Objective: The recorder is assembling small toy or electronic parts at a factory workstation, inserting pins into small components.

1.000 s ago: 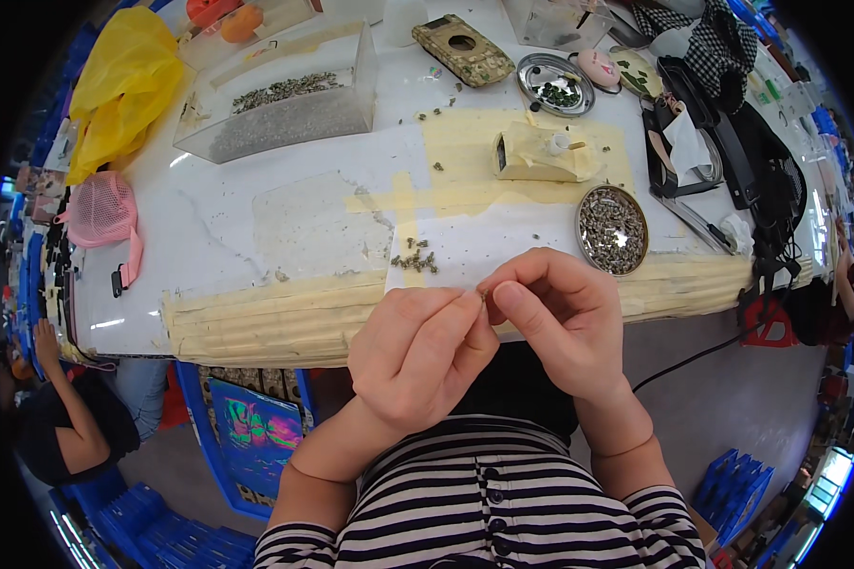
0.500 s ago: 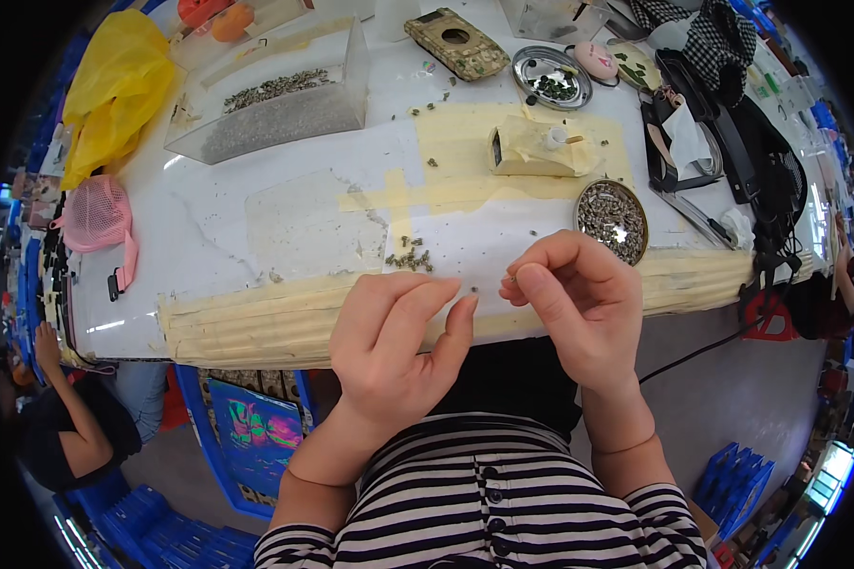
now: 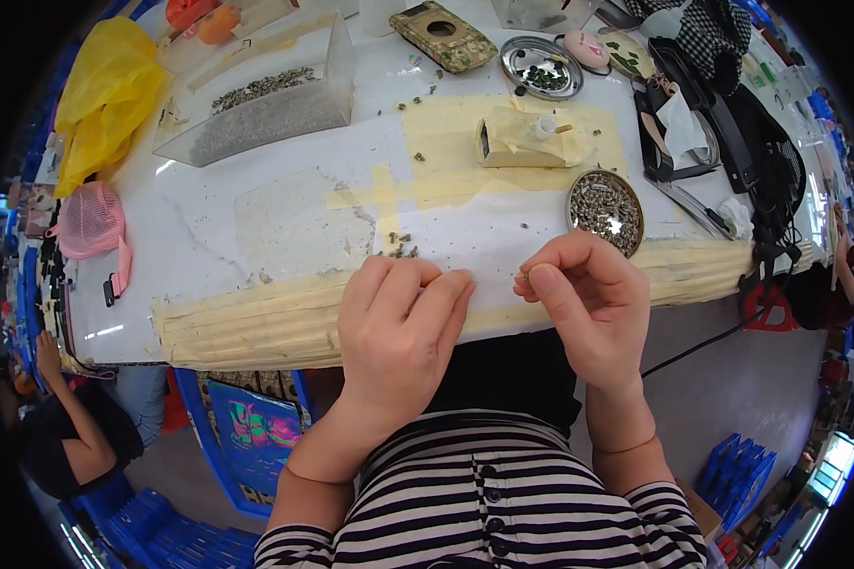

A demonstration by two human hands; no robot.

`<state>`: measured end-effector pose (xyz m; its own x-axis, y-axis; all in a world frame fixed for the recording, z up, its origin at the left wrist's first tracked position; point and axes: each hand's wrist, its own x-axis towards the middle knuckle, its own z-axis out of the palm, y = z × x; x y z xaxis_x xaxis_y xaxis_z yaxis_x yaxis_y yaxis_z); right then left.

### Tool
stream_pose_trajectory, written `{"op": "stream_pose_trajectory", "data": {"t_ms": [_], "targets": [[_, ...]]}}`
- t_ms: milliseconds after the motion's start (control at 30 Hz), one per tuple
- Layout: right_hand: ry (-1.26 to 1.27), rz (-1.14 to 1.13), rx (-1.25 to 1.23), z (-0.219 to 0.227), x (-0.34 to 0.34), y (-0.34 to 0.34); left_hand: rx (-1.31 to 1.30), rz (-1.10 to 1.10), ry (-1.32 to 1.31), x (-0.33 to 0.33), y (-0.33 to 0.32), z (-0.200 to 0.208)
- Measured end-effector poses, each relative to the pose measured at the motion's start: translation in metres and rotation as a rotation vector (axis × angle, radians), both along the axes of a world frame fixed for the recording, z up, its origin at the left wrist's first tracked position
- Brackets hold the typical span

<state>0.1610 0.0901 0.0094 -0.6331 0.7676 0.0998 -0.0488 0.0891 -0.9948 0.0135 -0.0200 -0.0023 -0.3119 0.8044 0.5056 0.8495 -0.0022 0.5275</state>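
Observation:
My left hand (image 3: 403, 327) is palm down over the table's front edge, its fingers bent and thumb and index tip brought together. Whatever lies between those tips is hidden. Just beyond its knuckles sits a loose cluster of small metal pieces (image 3: 399, 245), partly covered by the hand. My right hand (image 3: 593, 303) pinches thumb against forefinger, and a tiny metal piece (image 3: 523, 278) shows at the tips. Behind it stands a round tin (image 3: 641, 216) filled with similar small metal pieces. Under both hands lies a white sheet (image 3: 489, 248) with a few specks on it.
A clear bin (image 3: 285, 123) with more metal bits is at the back left, beside yellow mesh cloth (image 3: 114, 95). A taped block (image 3: 531, 142), a round dish (image 3: 543, 68) and a camouflage-patterned case (image 3: 443, 36) stand farther back. Tweezers (image 3: 693, 211) lie right. Another person (image 3: 76, 427) sits far left.
My left thumb and index finger have closed together from a parted pose, and the hand has turned more palm down. My right hand keeps its pinch. The whole view has shifted slightly.

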Motion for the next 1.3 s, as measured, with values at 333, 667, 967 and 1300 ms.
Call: {"op": "stream_pose_trajectory", "data": {"t_ms": [333, 667, 967, 1300], "targets": [[0.111, 0.065, 0.394, 0.005, -0.019, -0.004, 0.037, -0.247, -1.681, -0.004, -0.010, 0.015], [0.113, 0.024, 0.478, 0.009, -0.025, -0.004, 0.015, -0.277, -1.918, -0.004, -0.008, 0.017], [0.196, 0.003, 0.525, 0.008, -0.024, -0.007, 0.028, -0.386, -2.059, -0.007, -0.008, 0.013], [0.211, 0.033, 0.787, 0.007, -0.026, -0.009, 0.056, -0.390, -1.965, -0.006, -0.007, 0.010]]}}
